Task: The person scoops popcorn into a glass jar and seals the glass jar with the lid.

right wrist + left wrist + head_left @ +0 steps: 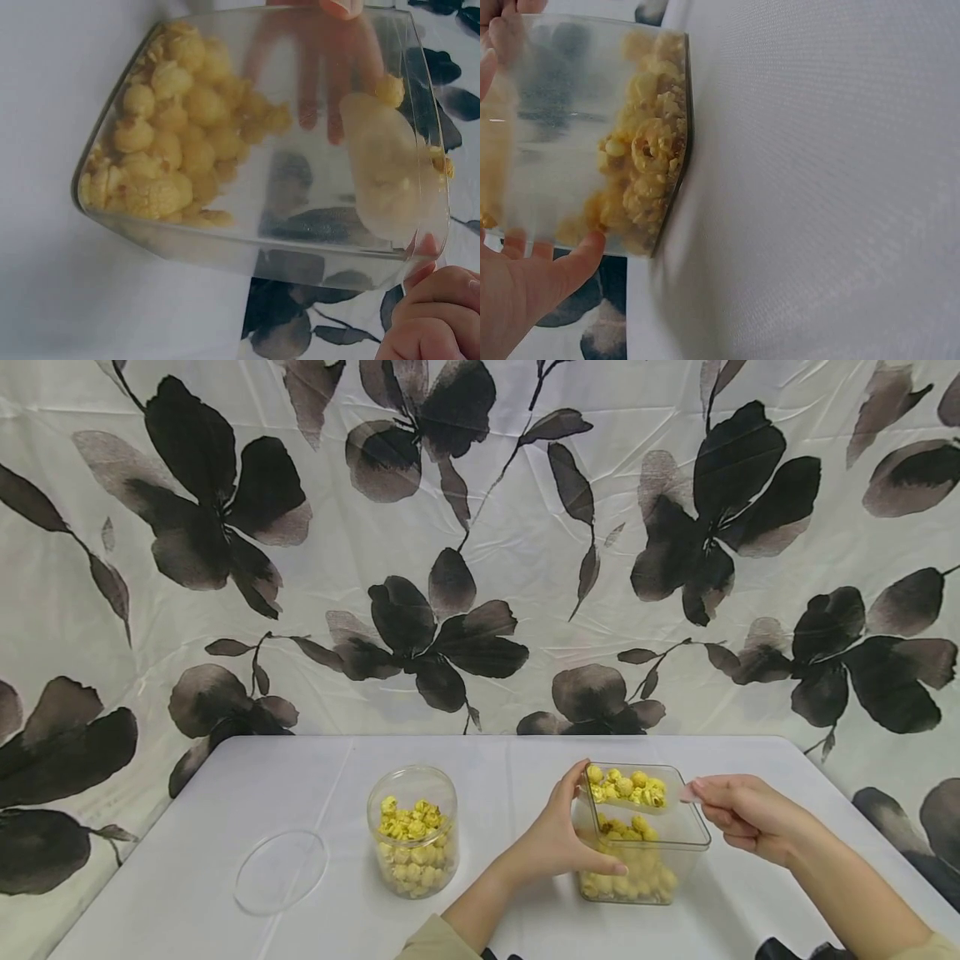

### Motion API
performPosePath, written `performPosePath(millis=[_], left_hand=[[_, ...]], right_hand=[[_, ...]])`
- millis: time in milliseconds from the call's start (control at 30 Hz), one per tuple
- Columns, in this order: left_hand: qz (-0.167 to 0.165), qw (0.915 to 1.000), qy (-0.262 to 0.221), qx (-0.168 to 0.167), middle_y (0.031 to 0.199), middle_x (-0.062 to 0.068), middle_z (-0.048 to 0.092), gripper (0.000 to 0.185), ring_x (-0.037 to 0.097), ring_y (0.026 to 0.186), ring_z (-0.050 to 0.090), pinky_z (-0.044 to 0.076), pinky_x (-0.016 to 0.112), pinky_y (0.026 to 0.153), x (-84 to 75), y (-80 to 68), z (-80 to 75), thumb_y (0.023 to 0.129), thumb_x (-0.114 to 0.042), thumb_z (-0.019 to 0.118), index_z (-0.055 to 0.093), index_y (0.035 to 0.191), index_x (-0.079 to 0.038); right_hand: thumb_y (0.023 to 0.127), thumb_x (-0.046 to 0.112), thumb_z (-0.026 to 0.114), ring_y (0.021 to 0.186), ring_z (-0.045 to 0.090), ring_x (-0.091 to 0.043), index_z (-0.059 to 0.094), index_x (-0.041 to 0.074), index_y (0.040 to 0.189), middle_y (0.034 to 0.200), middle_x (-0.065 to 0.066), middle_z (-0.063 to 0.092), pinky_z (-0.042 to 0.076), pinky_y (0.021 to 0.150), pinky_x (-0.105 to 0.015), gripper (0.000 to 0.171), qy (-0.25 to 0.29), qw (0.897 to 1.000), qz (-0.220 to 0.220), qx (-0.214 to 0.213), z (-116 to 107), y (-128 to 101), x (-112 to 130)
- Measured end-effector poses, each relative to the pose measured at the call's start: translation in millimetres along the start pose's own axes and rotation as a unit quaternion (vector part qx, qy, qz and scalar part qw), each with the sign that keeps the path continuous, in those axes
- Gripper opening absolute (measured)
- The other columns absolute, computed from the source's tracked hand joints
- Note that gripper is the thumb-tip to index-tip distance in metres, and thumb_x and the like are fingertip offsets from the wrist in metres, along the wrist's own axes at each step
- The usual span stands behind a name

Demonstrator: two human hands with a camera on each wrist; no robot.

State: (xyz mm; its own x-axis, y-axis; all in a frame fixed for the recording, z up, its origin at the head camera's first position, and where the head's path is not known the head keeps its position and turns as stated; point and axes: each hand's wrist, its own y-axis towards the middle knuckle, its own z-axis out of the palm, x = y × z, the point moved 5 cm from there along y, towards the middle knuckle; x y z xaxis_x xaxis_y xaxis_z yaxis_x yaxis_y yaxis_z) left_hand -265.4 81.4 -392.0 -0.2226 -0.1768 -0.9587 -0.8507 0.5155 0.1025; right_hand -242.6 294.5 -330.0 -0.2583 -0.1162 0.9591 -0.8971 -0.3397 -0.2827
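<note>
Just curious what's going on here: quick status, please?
Left hand grips square popcorn tub. Right hand pinches its far rim. Round jar and lid sit apart; nothing in the way.

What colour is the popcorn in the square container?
Yellow popcorn, in the clear square container; the head view shows it best.

Left hand (514, 289) on clear tub (577, 135) of popcorn (649, 161) (white tablecloth (825, 187) beneath)

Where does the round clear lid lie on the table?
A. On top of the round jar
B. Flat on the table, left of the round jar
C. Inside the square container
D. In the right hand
B: the round clear lid lies flat on the white table, left of the open round jar of popcorn.
</note>
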Motion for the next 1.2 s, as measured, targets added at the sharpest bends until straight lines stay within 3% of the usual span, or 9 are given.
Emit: performPosePath(millis=[100, 400, 867, 1200], left_hand=[[-0.001, 1.0000, 0.001, 0.000, 0.146, -0.005, 0.020, 0.118, 0.020, 0.131, 0.027, 0.036, 0.044, 0.097, 0.0, -0.2, -0.2, 0.060, -0.021, 0.088, 0.009, 0.147, -0.038], [0.004, 1.0000, 0.006, 0.004, 0.144, -0.005, 0.022, 0.119, 0.019, 0.129, 0.027, 0.036, 0.042, 0.097, -0.3, -0.1, 0.1, 0.060, -0.022, 0.088, 0.009, 0.147, -0.036], [0.004, 1.0000, 0.008, 0.003, 0.145, -0.004, 0.022, 0.119, 0.019, 0.130, 0.027, 0.034, 0.045, 0.099, -1.9, -1.0, 0.0, 0.060, -0.022, 0.088, 0.008, 0.147, -0.037], [0.005, 0.9999, 0.012, -0.003, 0.144, -0.004, 0.023, 0.120, 0.018, 0.129, 0.028, 0.032, 0.046, 0.100, -2.6, -0.6, -0.3, 0.059, -0.023, 0.089, 0.008, 0.147, -0.038]], right_hand=[[0.101, 0.016, 0.040, 0.044, 0.021, -0.004, 0.068, 0.016, 0.088, 0.057, 0.009, 0.040, 0.015, 0.042, -0.021, 0.031, 0.000, 1.000, 0.006, -0.005, 0, 0, 0], [0.100, 0.020, 0.044, 0.047, 0.017, -0.007, 0.067, 0.016, 0.093, 0.060, 0.009, 0.039, 0.016, 0.044, -0.021, 0.025, 0.020, 0.999, 0.022, 0.035, -6, -6, -5], [0.101, 0.019, 0.039, 0.050, 0.007, -0.014, 0.068, 0.015, 0.100, 0.063, 0.010, 0.041, 0.009, 0.044, -0.025, 0.029, 0.074, 0.989, 0.006, 0.131, -8, -17, -13], [0.102, 0.015, 0.036, 0.046, 0.007, -0.016, 0.067, 0.014, 0.099, 0.060, 0.009, 0.036, 0.004, 0.043, -0.031, 0.032, 0.021, 0.990, -0.011, 0.141, -6, -19, -7]])
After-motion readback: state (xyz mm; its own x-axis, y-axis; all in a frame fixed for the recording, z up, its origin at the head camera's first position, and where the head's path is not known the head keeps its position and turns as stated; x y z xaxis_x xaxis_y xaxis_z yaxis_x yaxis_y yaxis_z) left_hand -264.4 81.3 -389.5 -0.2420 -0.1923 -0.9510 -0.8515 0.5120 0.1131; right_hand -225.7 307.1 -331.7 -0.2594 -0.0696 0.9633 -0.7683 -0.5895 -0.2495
